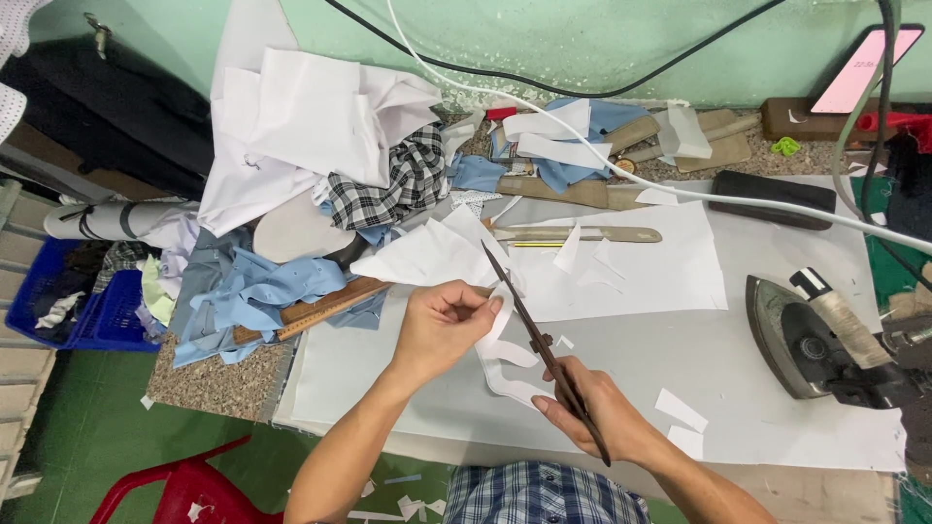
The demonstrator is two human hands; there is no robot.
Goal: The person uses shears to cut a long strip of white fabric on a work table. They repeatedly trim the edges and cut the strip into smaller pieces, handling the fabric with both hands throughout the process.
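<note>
One screen showed: a phone point(867, 68) leaned against the pale green wall point(621, 49) at the far right corner of the counter point(680, 359). It was a slim rectangle, tilted, with a dark edge and a lit pink-white display. No packages, labels or signs could be made out.

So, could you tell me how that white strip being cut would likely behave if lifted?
The white strip droops in curls below the left hand, so it is probably floppy and light. The scissors in the right hand might push it aside.
</note>
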